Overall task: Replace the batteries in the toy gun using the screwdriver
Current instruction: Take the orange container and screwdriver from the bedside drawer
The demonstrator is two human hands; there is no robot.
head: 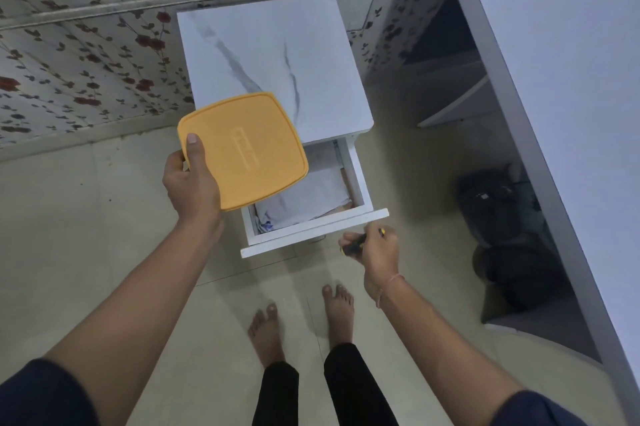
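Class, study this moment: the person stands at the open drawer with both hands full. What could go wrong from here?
1. The left hand pinches the orange container by one corner only; it could slip and fall.
2. The open drawer juts out above the bare feet, so a step forward may bump it.
3. The right hand already grips a black-and-yellow screwdriver, leaving no free hand.

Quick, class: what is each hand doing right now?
Left hand: closed on the orange lid.
Right hand: closed on a black and yellow tool, likely the screwdriver.
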